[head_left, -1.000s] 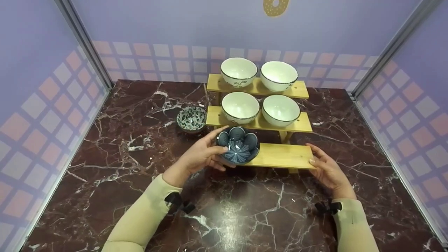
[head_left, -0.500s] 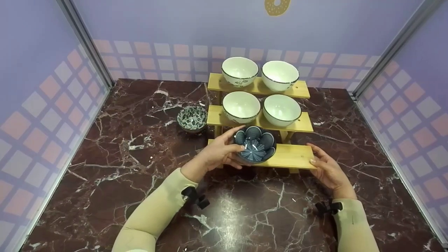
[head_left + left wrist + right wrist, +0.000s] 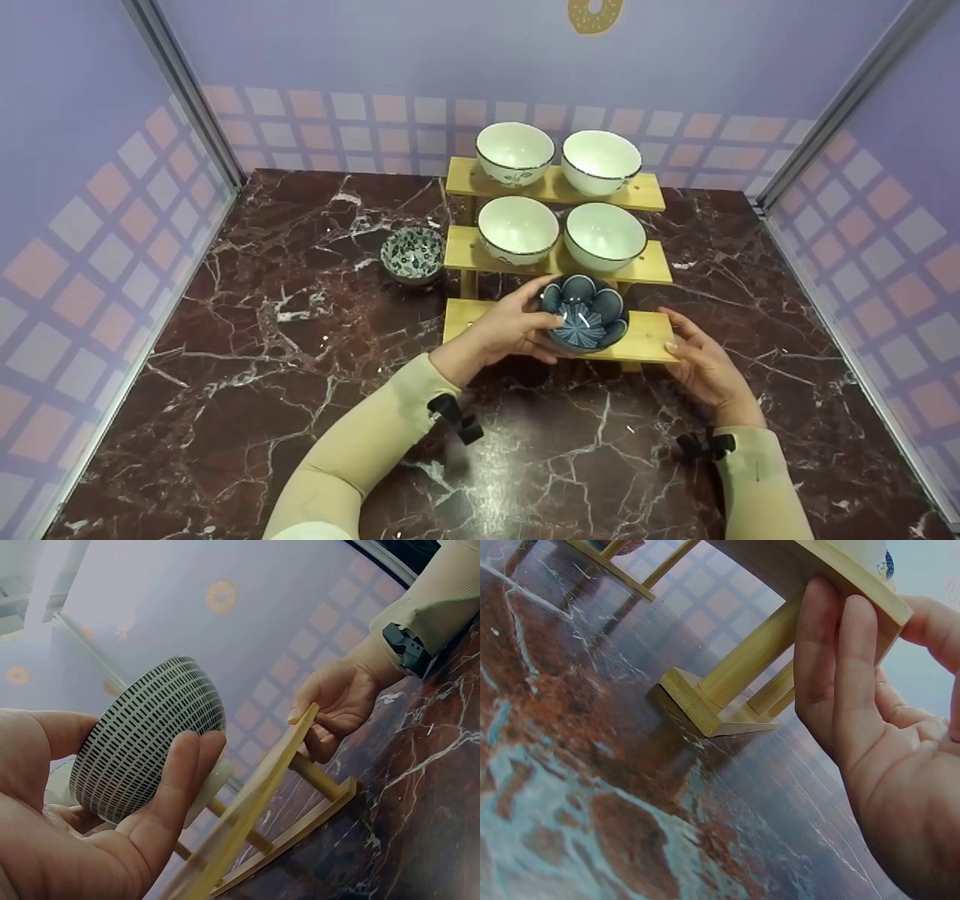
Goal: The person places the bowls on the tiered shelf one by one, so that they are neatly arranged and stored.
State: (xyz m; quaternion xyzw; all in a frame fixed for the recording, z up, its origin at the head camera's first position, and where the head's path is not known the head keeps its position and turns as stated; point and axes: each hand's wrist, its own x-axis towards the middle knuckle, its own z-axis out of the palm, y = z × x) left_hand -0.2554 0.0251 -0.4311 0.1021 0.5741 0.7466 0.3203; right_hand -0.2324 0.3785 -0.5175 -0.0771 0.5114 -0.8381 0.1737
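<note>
My left hand (image 3: 517,326) grips a dark blue bowl (image 3: 581,326) with a petal pattern inside, thumb over the rim and fingers beneath. In the left wrist view the bowl's (image 3: 154,739) outside shows rows of small dark dashes, and it is held over the stand's lowest shelf. My right hand (image 3: 705,367) pinches the right end of that shelf (image 3: 651,336), thumb on top and fingers underneath, as the right wrist view also shows at the board's corner (image 3: 885,611). The stand is pale wood with three stepped shelves.
Two white dark-rimmed bowls sit on the top shelf (image 3: 646,196), two more on the middle shelf (image 3: 656,264). Left of the stand, a small floral bowl (image 3: 412,256) rests on the dark marble table (image 3: 300,390). Purple walls (image 3: 337,52) enclose the back and sides.
My left hand has carried the blue bowl rightward along the lowest shelf, uncovering the shelf's left part. My right hand has stayed at the shelf's end.
</note>
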